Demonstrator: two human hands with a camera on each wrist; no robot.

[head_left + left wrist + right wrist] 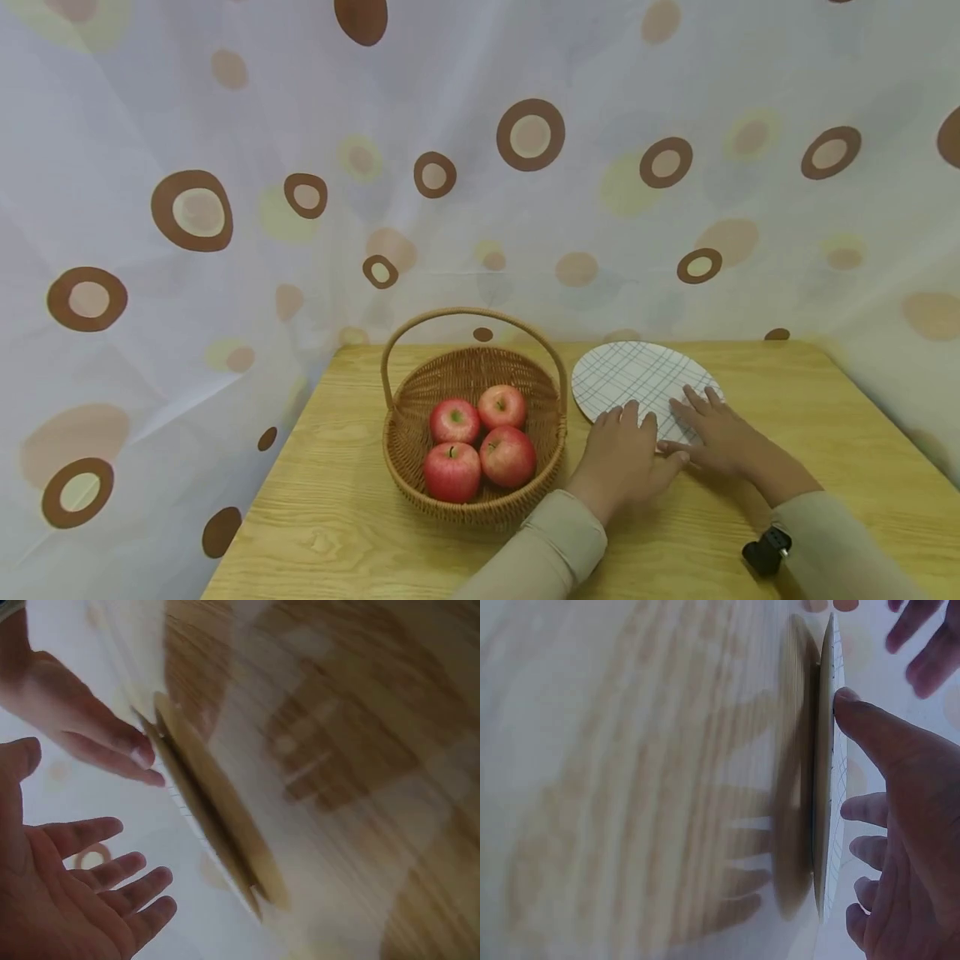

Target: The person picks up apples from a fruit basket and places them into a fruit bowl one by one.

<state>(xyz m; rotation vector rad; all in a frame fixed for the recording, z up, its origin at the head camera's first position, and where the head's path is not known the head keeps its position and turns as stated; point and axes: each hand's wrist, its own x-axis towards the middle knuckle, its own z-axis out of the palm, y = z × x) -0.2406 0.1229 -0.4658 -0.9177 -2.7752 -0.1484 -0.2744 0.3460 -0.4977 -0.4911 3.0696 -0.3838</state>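
Observation:
A thin round board (633, 371) with a white, blue-checked top lies flat at the back right in the head view. My left hand (621, 458) hovers palm down at its near left edge, and the left wrist view shows those fingers spread apart from it. At the near right part is my right hand (720, 437), fingers spread over the top. In the right wrist view its thumb meets the rim of the board (829, 787), while the other fingers stay extended and grip nothing. The two thumbs are close together.
Left of the board stands a wicker basket (397, 467) with a tall arched handle, holding several red apples (453, 422). All rest on a wooden table (322, 525). A spotted white curtain (465, 100) encloses the back and sides. A small black device (765, 552) hangs by the right wrist.

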